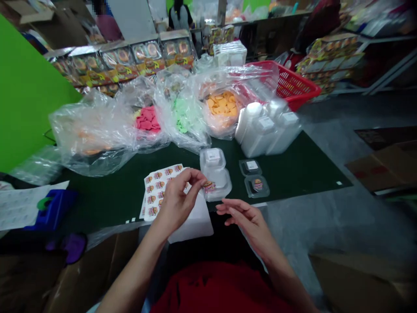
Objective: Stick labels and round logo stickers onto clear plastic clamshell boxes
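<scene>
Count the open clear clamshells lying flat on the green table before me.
2 visible: left clamshell by your left hand, right clamshell farther right; more may be nested underneath.

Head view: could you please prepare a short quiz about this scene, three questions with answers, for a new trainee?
1. Which hand holds the sticker?
2. True or false: the red basket is behind the stacked boxes.
3. What colour are the pieces in the bag nearest the stacked boxes?
a) pink
b) green
c) orange

Key:
1. The left hand.
2. True.
3. c) orange.
</scene>
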### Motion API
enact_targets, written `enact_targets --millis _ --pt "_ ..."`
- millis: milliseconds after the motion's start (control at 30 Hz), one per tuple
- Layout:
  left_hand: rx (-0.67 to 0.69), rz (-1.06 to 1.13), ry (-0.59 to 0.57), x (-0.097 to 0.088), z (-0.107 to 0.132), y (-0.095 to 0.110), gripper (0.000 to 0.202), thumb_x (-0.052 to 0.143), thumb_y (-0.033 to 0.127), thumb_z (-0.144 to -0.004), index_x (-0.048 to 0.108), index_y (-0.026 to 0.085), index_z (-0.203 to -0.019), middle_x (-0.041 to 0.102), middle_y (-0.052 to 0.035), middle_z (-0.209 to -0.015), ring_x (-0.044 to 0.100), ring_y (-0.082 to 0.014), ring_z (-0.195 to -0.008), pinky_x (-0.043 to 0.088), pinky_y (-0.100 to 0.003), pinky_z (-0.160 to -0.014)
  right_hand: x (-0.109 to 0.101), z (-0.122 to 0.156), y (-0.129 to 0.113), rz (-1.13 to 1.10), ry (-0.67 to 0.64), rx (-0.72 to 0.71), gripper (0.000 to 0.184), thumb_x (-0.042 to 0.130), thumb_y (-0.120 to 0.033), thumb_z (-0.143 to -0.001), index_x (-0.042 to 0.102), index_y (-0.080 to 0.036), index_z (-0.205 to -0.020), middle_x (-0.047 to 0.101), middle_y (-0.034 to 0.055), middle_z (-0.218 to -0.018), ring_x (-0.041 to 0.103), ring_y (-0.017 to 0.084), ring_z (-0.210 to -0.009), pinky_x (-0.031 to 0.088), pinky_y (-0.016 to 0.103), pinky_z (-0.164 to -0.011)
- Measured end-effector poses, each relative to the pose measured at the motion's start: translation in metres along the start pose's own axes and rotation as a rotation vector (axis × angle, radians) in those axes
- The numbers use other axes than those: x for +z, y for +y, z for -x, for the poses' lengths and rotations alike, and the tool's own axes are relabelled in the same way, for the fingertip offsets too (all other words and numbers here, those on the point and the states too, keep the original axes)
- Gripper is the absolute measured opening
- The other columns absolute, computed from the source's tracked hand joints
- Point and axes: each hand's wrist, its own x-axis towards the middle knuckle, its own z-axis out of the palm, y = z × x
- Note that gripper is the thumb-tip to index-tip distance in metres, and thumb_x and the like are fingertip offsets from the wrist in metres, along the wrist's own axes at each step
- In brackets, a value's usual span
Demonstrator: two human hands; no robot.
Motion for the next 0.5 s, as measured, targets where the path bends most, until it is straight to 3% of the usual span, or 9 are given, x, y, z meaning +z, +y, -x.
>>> enact_targets --millis 100,200,500 --pt "-0.020 0.039 -0.099 0.009 -0.031 0.001 0.018 0.066 0.035 -0.099 0.071 0.019 -0.092 0.069 -0.0004 -0.079 0.060 -0.0153 -0.072 0.048 -0.027 -0.070 -0.012 0.002 -0.001 0.020 0.061 -0.026 0.034 0.077 -0.053 -0.091 0.081 -0.026 -0.111 0.083 0.0095 -0.108 0.075 0.027 -0.104 0.058 0.037 -0.082" --pt "-0.034 0.106 -0.180 0.019 -0.050 -0.005 0.020 0.069 0.032 -0.095 0.074 0.018 -0.108 0.069 0.0004 -0.078 0.062 -0.0153 -0.072 0.049 -0.027 -0.072 -0.021 0.001 0.001 0.028 0.106 -0.054 0.035 0.076 -0.054 -0.092 0.081 -0.026 -0.111 0.083 0.0094 -0.106 0.075 0.027 -0.104 0.057 0.038 -0.084" --pt "-0.083 0.143 -0.306 0.021 -0.067 -0.015 0.043 0.072 0.031 -0.091 0.069 0.016 -0.131 0.071 -0.0008 -0.080 0.066 -0.0166 -0.073 0.053 -0.028 -0.073 -0.035 -0.006 -0.002 0.005 0.143 -0.077 0.033 0.077 -0.053 -0.091 0.081 -0.026 -0.110 0.082 0.0083 -0.104 0.073 0.026 -0.103 0.055 0.036 -0.086"
